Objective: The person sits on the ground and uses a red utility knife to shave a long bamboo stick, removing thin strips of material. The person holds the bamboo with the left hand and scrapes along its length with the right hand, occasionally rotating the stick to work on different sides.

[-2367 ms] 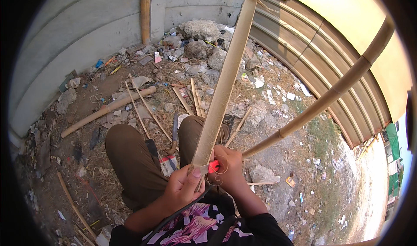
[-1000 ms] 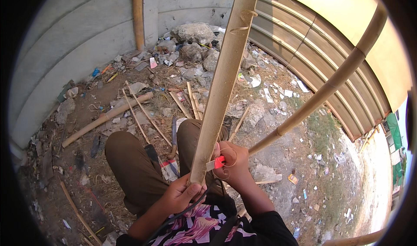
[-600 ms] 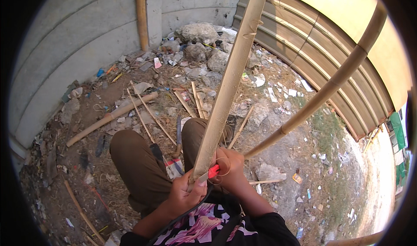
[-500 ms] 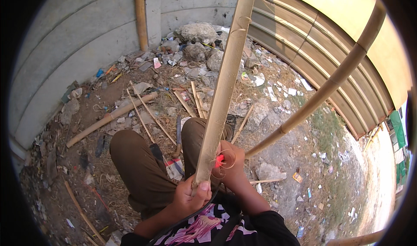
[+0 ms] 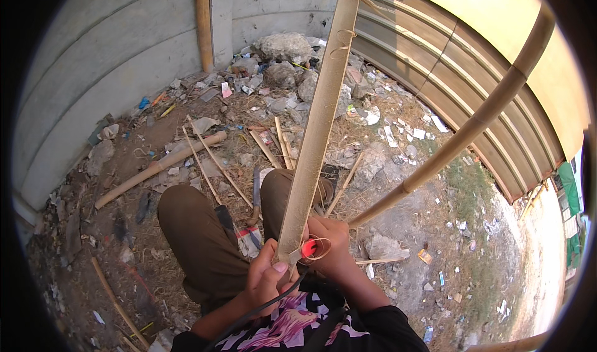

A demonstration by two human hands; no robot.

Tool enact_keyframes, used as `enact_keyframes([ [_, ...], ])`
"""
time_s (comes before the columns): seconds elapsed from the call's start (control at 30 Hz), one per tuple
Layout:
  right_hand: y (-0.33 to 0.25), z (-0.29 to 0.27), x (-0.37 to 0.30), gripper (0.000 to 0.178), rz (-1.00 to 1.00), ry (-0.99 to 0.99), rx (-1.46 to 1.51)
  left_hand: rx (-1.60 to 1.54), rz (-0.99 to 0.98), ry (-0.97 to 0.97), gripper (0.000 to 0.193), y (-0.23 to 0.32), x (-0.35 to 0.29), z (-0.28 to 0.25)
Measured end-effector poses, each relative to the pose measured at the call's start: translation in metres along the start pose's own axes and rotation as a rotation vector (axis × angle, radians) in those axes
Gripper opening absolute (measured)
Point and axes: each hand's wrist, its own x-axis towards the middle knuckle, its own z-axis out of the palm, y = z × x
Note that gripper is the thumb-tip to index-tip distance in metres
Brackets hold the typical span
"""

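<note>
Littered dirt ground (image 5: 155, 227) spreads below the seated person, hemmed by a grey concrete wall (image 5: 81, 91) and a corrugated metal fence (image 5: 472, 97). A split bamboo strip (image 5: 314, 140) rises steeply from the lap, its lower end kept close to the body, probably so both hands can steady it while its edge is worked. The left hand (image 5: 267, 280) is curled shut around that lower end, thumb pressed on the face. Just beside it, the right hand (image 5: 333, 252) closes on a small red-handled tool (image 5: 308, 248), likely a knife, though its blade is hidden against the strip. Beyond the right hand, a round bamboo pole (image 5: 460, 134) slants away; a shorter pole (image 5: 161, 165) lies well beyond the left.
</note>
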Motion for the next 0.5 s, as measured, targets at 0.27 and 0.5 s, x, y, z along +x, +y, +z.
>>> enact_keyframes([
  [0.27, -0.005, 0.004, 0.001, 0.034, -0.017, 0.029, -0.017, 0.690, 0.326, 0.102, 0.033, -0.007, 0.004, -0.015],
  [0.5, -0.007, 0.010, -0.003, 0.031, 0.001, 0.033, 0.003, 0.666, 0.306, 0.152, 0.032, -0.010, 0.003, -0.011],
])
